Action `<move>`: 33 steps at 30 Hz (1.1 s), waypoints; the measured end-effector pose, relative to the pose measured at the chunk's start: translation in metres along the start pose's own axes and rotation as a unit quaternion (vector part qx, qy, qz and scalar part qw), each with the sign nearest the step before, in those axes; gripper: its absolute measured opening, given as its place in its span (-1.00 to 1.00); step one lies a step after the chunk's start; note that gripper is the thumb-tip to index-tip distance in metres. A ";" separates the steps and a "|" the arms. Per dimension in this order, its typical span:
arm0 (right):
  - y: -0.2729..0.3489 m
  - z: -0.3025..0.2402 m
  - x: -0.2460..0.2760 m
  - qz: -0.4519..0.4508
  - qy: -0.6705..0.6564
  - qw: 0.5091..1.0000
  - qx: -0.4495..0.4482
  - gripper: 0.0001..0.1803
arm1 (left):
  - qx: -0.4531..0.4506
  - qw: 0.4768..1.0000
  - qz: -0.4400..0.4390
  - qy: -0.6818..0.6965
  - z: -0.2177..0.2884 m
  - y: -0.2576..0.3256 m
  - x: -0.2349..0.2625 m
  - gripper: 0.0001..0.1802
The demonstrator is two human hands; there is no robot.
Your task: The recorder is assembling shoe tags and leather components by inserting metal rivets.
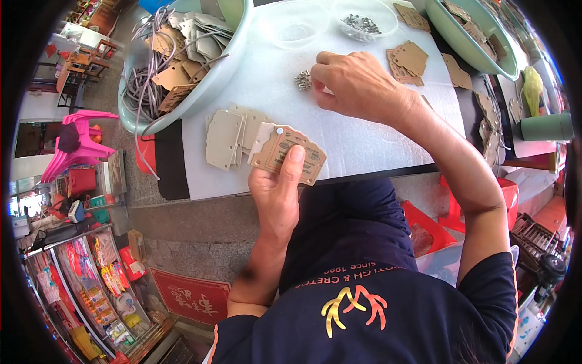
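My left hand point(274, 193) grips a tan printed tag point(271, 155) with scalloped edges, its thumb flat on the face. A pale grey plate shows behind the tag's left side, and a small round metal fastener sits near its top corner. Just beyond, several grey plates point(223, 138) lie overlapping on the white sheet. My right hand point(357, 84) is over the sheet with its fingers curled together, right beside a small heap of metal fasteners point(302, 79). Whatever its fingertips hold is hidden.
A pale green basin point(244, 45) with tags and grey cords stands at the left. Two clear bowls are at the back, an empty-looking one point(294, 43) and one with dark fasteners point(362, 24). Tan tags point(410, 59) lie right, near another green basin point(508, 68) and a green cup point(547, 127).
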State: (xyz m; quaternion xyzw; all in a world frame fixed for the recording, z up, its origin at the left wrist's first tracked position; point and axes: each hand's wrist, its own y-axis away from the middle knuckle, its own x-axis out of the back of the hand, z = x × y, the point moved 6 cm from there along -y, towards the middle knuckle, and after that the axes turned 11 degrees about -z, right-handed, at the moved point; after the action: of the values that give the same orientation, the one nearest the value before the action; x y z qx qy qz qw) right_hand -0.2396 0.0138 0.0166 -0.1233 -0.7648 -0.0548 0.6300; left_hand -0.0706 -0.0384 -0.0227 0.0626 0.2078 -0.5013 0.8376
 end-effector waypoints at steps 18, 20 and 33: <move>0.023 0.002 0.011 -0.008 -0.025 0.999 -0.031 -0.88 | -0.003 1.000 -0.008 0.006 -0.001 0.002 0.003 -0.73; 0.028 0.008 0.018 0.022 -0.027 0.999 -0.033 -0.90 | -0.003 1.000 -0.024 0.009 -0.002 0.002 0.002 -0.71; 0.010 0.005 0.003 0.032 -0.010 0.998 -0.053 -0.77 | -0.005 1.000 -0.003 -0.001 -0.002 0.000 0.001 -0.75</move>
State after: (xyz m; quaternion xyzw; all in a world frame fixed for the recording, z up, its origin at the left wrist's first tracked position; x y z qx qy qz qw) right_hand -0.2423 0.0246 0.0181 -0.1810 -0.7630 -0.0738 0.6162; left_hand -0.0708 -0.0391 -0.0251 0.0574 0.2091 -0.5025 0.8369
